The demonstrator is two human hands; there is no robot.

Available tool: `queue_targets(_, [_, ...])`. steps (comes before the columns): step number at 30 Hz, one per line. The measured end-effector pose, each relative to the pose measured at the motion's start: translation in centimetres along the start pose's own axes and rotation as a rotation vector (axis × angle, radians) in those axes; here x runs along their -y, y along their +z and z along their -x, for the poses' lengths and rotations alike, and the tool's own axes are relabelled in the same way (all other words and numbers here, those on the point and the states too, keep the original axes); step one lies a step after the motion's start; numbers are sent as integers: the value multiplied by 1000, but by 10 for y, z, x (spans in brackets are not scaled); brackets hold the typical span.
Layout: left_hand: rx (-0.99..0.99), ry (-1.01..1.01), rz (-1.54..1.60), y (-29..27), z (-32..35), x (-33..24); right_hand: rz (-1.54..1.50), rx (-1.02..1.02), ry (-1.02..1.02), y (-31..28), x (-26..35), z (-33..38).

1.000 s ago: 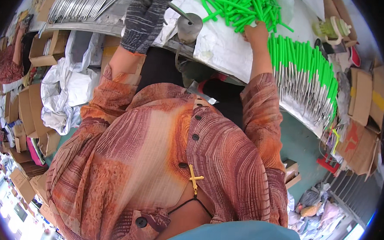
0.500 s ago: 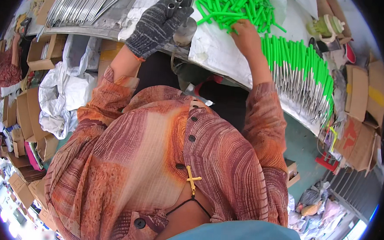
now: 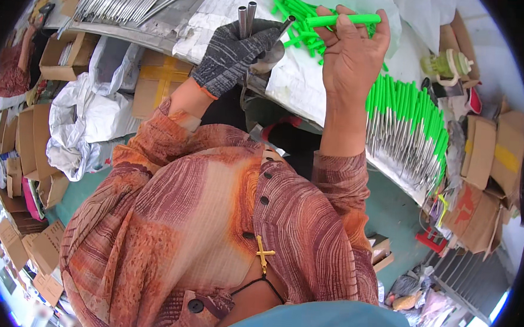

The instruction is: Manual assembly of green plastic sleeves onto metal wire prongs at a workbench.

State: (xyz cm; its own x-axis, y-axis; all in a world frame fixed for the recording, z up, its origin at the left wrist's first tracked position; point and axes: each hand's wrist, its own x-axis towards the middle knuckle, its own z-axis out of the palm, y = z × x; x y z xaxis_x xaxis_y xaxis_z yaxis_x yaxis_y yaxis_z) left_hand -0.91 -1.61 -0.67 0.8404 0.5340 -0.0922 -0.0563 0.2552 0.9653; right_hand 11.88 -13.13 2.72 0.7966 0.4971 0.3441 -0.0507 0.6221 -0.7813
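Note:
My left hand, in a dark grey knitted glove, is closed around three hollow metal tubes whose open ends point up and outward. My bare right hand is raised, palm toward me, and pinches a bright green plastic tube held nearly level. The free end of this tube points toward the metal ones, apart from them. Behind the right hand lies a loose pile of green tubes, partly hidden by it. To the right, metal rods with green sleeves lie in a long row along the table edge.
Bare metal rods lie at the far left of the table. A pale green jug stands at the far right. Cardboard boxes and white sacks stand on the left, flattened cartons on the right.
My right hand has lifted a green tube out of the pile and turned palm toward me. My left hand has moved right with the metal tubes, one now tilted toward the right hand.

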Motion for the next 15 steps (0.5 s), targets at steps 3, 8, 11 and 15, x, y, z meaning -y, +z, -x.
queue_targets(3, [-20,18,-14,-3,-2,4,31,7,-22,8,2,2])
queue_targets(8, [5,-9,19,-4,-4,4,162,23,-80,21,3,4])
queue_targets(11, [81,74,194,-3,-6,11,338,77,-157,28,8,7])
queue_targets(15, [90,95,182,-3,-7,13,475,180,-240,43,23,0])
